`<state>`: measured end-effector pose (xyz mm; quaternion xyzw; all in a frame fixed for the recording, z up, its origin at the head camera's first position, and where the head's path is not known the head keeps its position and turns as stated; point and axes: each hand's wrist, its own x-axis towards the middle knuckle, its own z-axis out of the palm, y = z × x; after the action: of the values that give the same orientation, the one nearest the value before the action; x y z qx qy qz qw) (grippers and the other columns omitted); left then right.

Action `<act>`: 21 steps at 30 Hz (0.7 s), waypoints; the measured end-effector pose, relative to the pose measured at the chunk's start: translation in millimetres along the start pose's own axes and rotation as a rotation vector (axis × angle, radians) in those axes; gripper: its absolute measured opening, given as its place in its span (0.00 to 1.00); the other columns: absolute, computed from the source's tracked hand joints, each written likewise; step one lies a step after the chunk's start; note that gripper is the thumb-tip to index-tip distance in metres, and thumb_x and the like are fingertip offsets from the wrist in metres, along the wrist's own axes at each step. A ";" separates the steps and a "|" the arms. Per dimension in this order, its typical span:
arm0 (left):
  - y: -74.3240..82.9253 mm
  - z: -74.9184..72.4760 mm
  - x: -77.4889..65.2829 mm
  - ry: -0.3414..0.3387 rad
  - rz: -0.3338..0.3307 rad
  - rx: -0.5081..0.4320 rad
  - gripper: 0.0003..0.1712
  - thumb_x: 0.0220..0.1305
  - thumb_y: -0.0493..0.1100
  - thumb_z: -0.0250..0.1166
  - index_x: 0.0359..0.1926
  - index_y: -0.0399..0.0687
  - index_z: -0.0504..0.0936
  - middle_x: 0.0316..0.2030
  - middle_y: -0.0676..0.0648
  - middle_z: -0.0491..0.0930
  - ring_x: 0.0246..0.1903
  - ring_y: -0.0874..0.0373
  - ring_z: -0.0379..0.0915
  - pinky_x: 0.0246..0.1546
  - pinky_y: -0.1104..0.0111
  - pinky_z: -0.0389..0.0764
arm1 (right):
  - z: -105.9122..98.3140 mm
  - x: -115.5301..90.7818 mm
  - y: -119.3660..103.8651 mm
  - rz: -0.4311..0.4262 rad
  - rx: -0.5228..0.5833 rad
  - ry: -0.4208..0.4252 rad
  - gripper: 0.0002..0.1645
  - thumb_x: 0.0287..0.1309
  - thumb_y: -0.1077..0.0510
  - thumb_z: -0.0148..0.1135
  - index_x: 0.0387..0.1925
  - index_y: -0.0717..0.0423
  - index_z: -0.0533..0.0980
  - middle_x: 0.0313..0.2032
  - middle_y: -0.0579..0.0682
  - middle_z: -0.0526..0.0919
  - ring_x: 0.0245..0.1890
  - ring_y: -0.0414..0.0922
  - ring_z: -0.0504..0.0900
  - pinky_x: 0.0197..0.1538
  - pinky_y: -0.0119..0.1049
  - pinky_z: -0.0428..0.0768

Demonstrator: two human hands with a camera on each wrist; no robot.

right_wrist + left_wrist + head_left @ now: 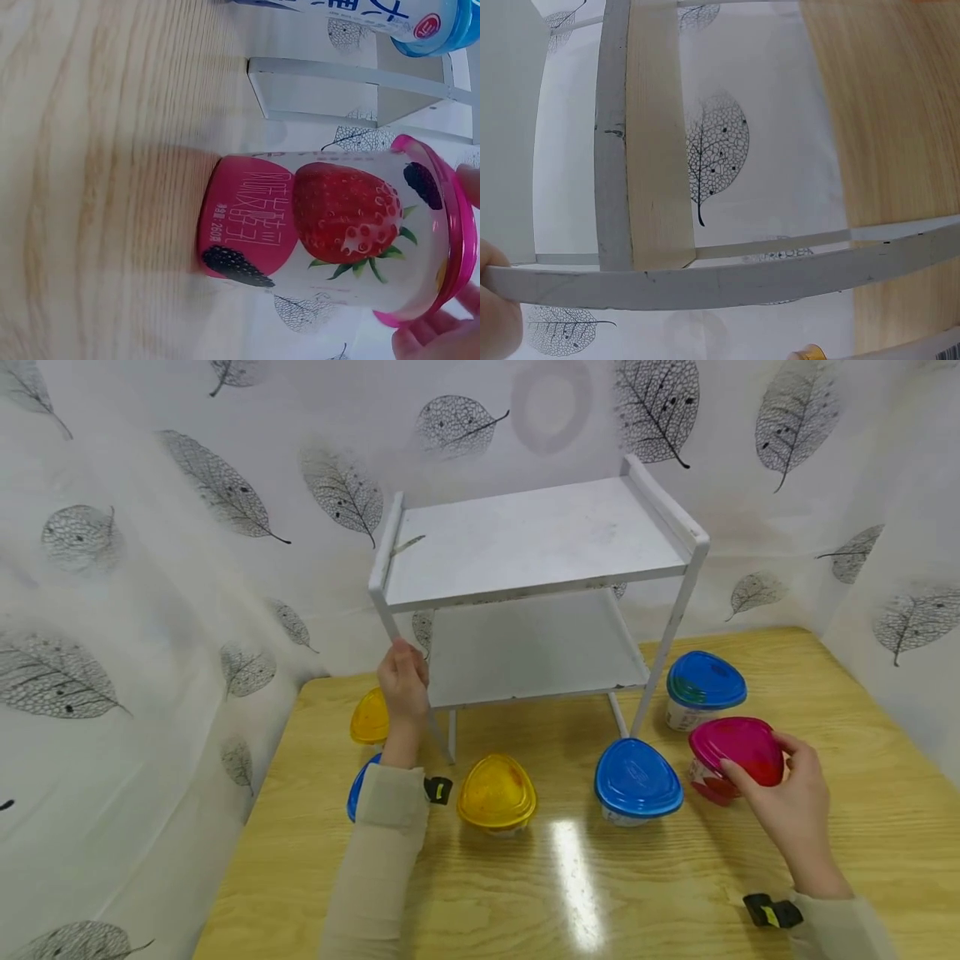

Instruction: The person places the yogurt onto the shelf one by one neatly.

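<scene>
A white two-tier shelf rack [525,547] stands on the wooden table. My left hand [405,685] grips its front left leg below the top tier; in the left wrist view only part of that hand [496,315] shows beside the leg [712,289]. At the right, my right hand [798,802] holds a pink-lidded yogurt cup [731,747] by the lid, thumb on the near side. In the right wrist view the cup [337,225], printed with a strawberry and blackberries, stands upright with its base at the tabletop.
Blue-lidded cups stand in front of the rack [637,777] and behind the pink one [705,681]. A yellow-lidded cup [497,793] sits front left. Another yellow cup [370,717] and a blue one [363,789] are partly hidden by my left arm. Leaf-patterned curtain [187,610] surrounds the table [510,893].
</scene>
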<state>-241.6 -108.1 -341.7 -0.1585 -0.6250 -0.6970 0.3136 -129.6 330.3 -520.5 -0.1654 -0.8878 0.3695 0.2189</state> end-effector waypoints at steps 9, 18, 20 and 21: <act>-0.8 -1.1 0.4 -0.003 0.007 0.010 0.28 0.58 0.66 0.44 0.15 0.51 0.59 0.09 0.59 0.56 0.08 0.67 0.48 0.09 0.76 0.48 | -5.4 0.9 -2.2 -0.079 0.168 -0.102 0.45 0.50 0.50 0.63 0.64 0.43 0.49 0.63 0.48 0.55 0.64 0.45 0.51 0.57 0.35 0.58; -2.5 -0.7 0.3 -0.008 -0.011 0.006 0.27 0.57 0.67 0.44 0.16 0.52 0.59 0.09 0.58 0.56 0.09 0.67 0.49 0.09 0.76 0.49 | -22.1 -17.4 -61.0 -0.034 0.325 0.056 0.29 0.57 0.60 0.55 0.59 0.56 0.58 0.57 0.48 0.64 0.60 0.37 0.59 0.57 0.22 0.54; -2.8 -1.0 0.5 -0.007 -0.020 -0.002 0.27 0.57 0.67 0.45 0.16 0.52 0.59 0.09 0.58 0.56 0.09 0.67 0.49 0.09 0.76 0.49 | -25.7 -21.7 -75.5 0.023 0.344 0.125 0.24 0.59 0.60 0.53 0.56 0.59 0.61 0.53 0.48 0.67 0.57 0.37 0.62 0.57 0.24 0.56; -2.8 -1.2 0.5 -0.002 -0.026 -0.005 0.27 0.57 0.67 0.45 0.16 0.53 0.59 0.09 0.58 0.56 0.09 0.67 0.49 0.10 0.76 0.49 | -27.1 -23.5 -81.0 0.051 0.351 0.145 0.23 0.59 0.60 0.53 0.55 0.60 0.63 0.52 0.48 0.68 0.56 0.37 0.63 0.57 0.25 0.57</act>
<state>-243.6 -109.3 -343.8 -0.1520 -0.6255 -0.7025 0.3034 -106.5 281.0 -450.6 -0.1734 -0.7871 0.5111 0.2985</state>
